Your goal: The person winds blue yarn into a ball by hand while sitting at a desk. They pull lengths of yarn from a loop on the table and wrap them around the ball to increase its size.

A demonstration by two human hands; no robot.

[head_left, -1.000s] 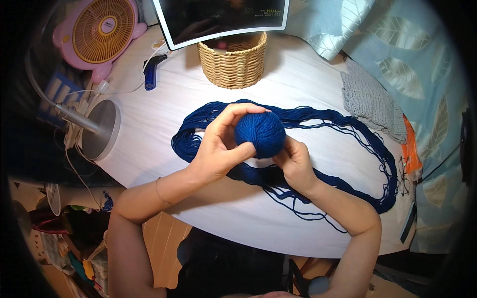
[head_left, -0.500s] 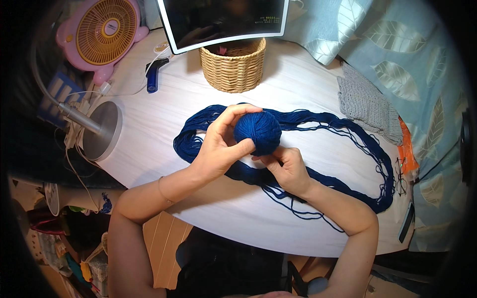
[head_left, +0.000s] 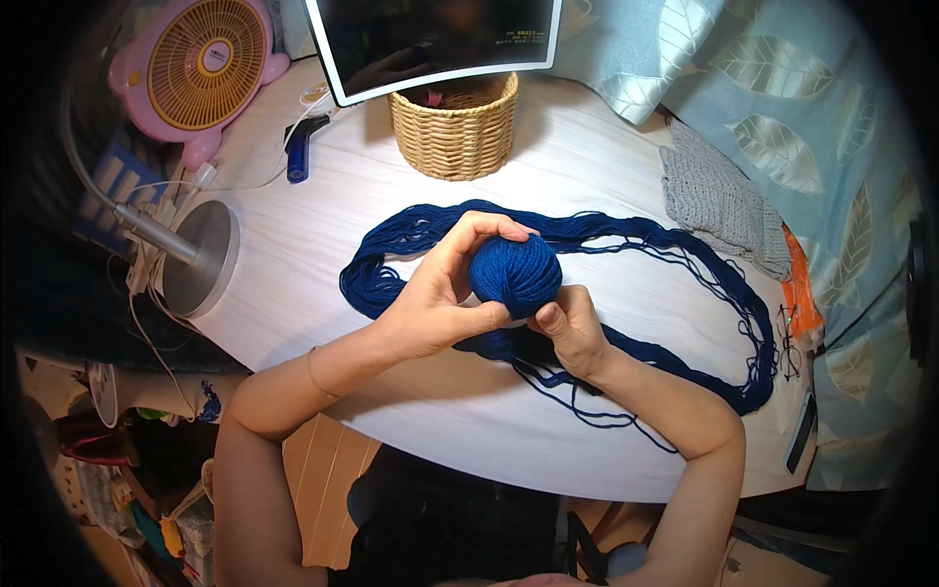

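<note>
A round ball of dark blue yarn [head_left: 515, 275] is held above the desk. My left hand [head_left: 452, 279] grips it from the left, its fingers over the top and its thumb along the lower side. At the ball's lower right, my right hand [head_left: 575, 331] is closed, with its thumb bent up and its fingertips hidden under the ball. I cannot make out a loose strand between the hands. Beneath them a long skein of the same blue yarn [head_left: 748, 367] lies spread in a wide loop, with some strands straying from its near side.
A wicker basket [head_left: 454, 137] stands behind the skein, below a screen [head_left: 440, 39]. To the left are a pink fan [head_left: 210, 64], a blue-handled tool [head_left: 298, 157] and a lamp base [head_left: 210, 259]. Grey knitting [head_left: 719, 201], glasses [head_left: 788, 342] and a phone [head_left: 801, 435] lie at the right.
The ball has shifted slightly right and towards me, and its wraps now run at another angle. My left fingers have moved with it; my right thumb now points up beside it.
</note>
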